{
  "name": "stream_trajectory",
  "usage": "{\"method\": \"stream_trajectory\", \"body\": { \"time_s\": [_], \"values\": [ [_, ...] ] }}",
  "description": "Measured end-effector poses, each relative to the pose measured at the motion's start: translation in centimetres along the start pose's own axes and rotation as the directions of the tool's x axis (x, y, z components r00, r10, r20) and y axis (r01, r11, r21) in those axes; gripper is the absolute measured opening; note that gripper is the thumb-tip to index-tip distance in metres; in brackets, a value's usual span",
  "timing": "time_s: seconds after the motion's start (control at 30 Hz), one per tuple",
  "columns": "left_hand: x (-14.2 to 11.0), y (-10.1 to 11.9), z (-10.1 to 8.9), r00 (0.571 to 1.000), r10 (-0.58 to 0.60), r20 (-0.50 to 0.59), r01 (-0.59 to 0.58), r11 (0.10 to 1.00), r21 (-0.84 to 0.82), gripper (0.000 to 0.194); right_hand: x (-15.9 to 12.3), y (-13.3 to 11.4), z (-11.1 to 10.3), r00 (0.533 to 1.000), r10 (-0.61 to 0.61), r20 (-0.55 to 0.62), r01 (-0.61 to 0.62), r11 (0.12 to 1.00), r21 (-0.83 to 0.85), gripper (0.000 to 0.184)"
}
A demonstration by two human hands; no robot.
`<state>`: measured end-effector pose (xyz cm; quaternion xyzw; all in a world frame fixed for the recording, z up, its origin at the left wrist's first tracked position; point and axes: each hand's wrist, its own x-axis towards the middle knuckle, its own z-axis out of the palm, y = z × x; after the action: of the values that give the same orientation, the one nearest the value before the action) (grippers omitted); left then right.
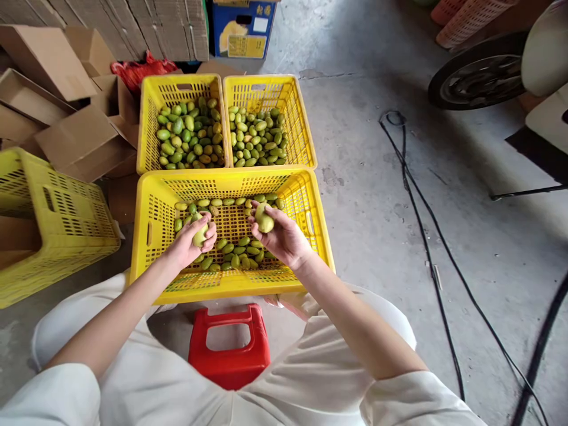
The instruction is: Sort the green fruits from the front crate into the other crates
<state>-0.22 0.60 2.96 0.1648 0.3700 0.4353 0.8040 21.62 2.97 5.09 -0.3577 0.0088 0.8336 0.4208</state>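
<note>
On the grey floor (359,260), the crate (239,289) sat close, probably for easy reach; over it, left hand (189,241) and right hand (286,239) each curled round a fruit (264,219), presumably against slipping.

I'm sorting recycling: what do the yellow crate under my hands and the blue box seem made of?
Yellow crate: probably moulded plastic, slightly glossy; its colour is even and its slots regular. Blue box: likely cardboard, smoothly printed; it bears coloured graphics.
</note>
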Motion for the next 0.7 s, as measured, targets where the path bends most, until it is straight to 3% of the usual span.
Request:
{"method": "stream_trajectory", "body": {
  "time_s": [0.13, 0.23, 0.43, 0.7],
  "values": [
    [0.3, -0.5, -0.1, 0.996, -0.075, -0.036, 0.073, 0.996, -0.06, 0.028, 0.4, 0.4, -0.8, 0.996, 0.064, 0.062, -0.06, 0.997, -0.054, 0.027],
    [0.4, -0.8, -0.4, 0.994, -0.102, -0.048, 0.102, 0.995, -0.003, 0.026, 0.6, 0.5, -1.1, 0.994, 0.097, 0.047, -0.094, 0.994, -0.053, 0.02],
    [0.0, -0.9, -0.3, 0.997, -0.081, 0.016, 0.079, 0.99, 0.113, 0.031, 0.3, -0.1, -0.5, 0.997, 0.002, 0.083, 0.0, 1.0, -0.017, 0.017],
    [0.3, -0.5, -0.3, 0.991, -0.133, -0.023, 0.131, 0.99, -0.06, 0.028, 0.3, 0.1, -0.1, 0.999, -0.008, 0.049, 0.008, 1.0, 0.012, 0.007]
  ]
}}
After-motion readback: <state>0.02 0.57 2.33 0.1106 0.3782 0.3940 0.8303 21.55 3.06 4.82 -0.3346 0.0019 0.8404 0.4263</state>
